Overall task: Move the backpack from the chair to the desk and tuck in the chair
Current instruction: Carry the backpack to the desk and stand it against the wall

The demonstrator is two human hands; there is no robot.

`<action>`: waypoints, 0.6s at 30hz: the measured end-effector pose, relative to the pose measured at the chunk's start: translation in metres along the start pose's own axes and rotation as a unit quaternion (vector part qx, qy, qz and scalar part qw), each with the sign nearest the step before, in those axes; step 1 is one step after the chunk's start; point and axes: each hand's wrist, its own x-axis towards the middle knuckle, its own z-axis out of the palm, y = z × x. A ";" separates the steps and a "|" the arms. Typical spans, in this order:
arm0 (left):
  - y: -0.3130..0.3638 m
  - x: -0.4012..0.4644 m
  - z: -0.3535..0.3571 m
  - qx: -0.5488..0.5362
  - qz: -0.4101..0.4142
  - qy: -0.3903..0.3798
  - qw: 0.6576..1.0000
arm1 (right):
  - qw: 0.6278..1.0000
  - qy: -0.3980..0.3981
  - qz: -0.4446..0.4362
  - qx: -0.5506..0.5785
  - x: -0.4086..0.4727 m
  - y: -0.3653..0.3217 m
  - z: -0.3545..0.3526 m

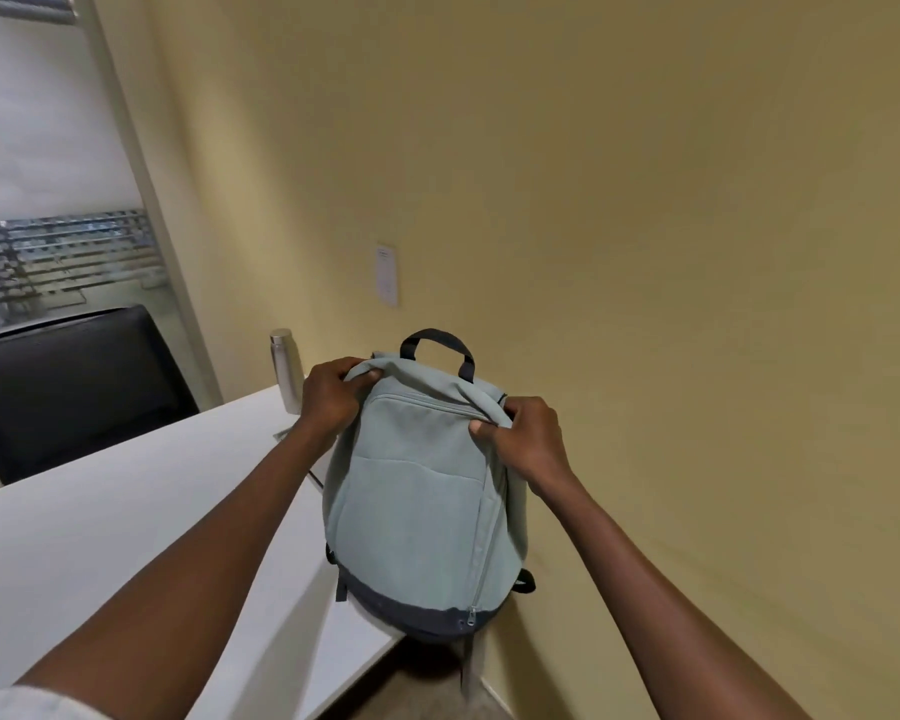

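Backpack [417, 506] held upright at desk [126, 511] right end, against wall; long axis vertical, base partly overhanging near corner. Left hand [328, 394] and right hand [526, 439] both pinched closed on top fabric, equally near. Desk surface lies left of bag. Chair to be tucked not identified.

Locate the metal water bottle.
In the head view, the metal water bottle stands upright at the white desk's far end, left of the backpack.
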 end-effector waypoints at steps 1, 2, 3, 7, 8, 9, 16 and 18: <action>-0.005 0.010 0.000 0.002 -0.002 0.001 1.000 | 1.000 -0.005 -0.005 0.003 0.008 0.000 0.008; -0.009 0.020 0.002 0.006 -0.004 0.003 1.000 | 1.000 -0.009 -0.011 0.005 0.016 0.001 0.015; -0.013 0.030 0.003 0.008 -0.007 0.004 1.000 | 1.000 -0.010 -0.015 0.010 0.024 0.003 0.021; -0.027 0.069 0.017 -0.001 -0.013 -0.006 1.000 | 1.000 -0.014 -0.012 0.025 0.058 0.013 0.044; -0.031 0.078 0.021 -0.003 -0.012 -0.008 1.000 | 0.999 -0.015 -0.009 0.028 0.065 0.016 0.048; -0.034 0.087 0.025 -0.005 -0.010 -0.009 1.000 | 0.999 -0.015 -0.006 0.032 0.072 0.019 0.052; -0.070 0.136 0.058 0.009 -0.028 -0.053 0.998 | 0.999 -0.034 0.035 0.017 0.104 0.045 0.075; -0.080 0.149 0.070 0.019 -0.038 -0.067 0.997 | 0.998 -0.033 0.045 0.017 0.113 0.052 0.080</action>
